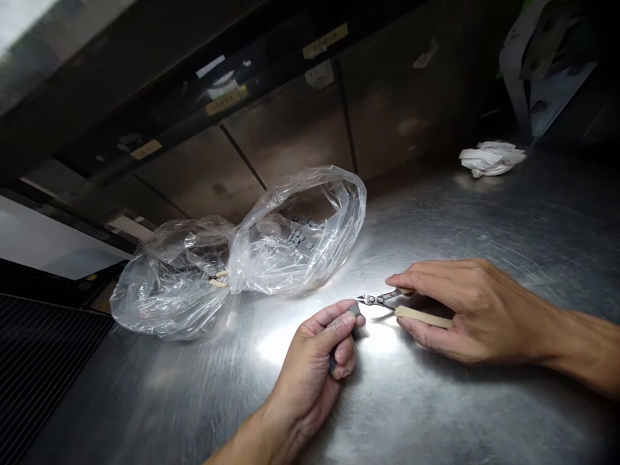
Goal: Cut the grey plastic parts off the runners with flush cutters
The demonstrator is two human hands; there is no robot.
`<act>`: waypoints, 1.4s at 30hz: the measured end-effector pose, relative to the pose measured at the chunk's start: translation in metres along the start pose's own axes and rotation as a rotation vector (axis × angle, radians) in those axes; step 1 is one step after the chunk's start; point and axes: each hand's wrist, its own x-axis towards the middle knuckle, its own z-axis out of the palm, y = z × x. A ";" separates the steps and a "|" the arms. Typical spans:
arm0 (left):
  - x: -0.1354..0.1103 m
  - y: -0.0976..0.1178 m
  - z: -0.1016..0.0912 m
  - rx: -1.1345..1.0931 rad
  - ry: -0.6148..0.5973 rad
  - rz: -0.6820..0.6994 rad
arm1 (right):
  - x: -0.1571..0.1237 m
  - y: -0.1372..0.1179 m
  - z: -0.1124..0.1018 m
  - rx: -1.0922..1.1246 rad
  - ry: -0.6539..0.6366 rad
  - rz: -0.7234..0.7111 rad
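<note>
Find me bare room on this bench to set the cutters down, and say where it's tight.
Bare steel bench lies between the crumpled white cloth and the right hand, and again below the clear plastic bag, left of the left hand. It's crowded just below the bag, where the side cutters nearly meet the left hand's grey block.

And here we are, riding on the person's head, with the camera looking forward and steeply down across a stainless steel table [484, 400], rolled over so the far edge climbs from 8 o'clock toward 2 o'clock! It's right up close on the action, the left hand [312, 368] filling 6 o'clock and the right hand [469, 310] reaching in from 4 o'clock, both just below the lens, while the clear plastic bag [295, 236] sits further out at 10 o'clock, and the metal cabinet panels [290, 129] and crumpled white cloth [491, 158] sit well back around 12 and 2 o'clock.
</note>
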 end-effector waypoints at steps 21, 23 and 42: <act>-0.001 0.078 0.021 -0.006 0.005 0.082 | 0.004 0.002 -0.013 -0.009 0.118 0.137; -0.009 0.060 0.017 0.021 -0.015 0.035 | 0.004 0.004 -0.012 -0.026 0.134 0.139; -0.004 0.014 -0.010 0.015 -0.209 -0.154 | 0.000 0.012 -0.005 0.001 -0.045 0.161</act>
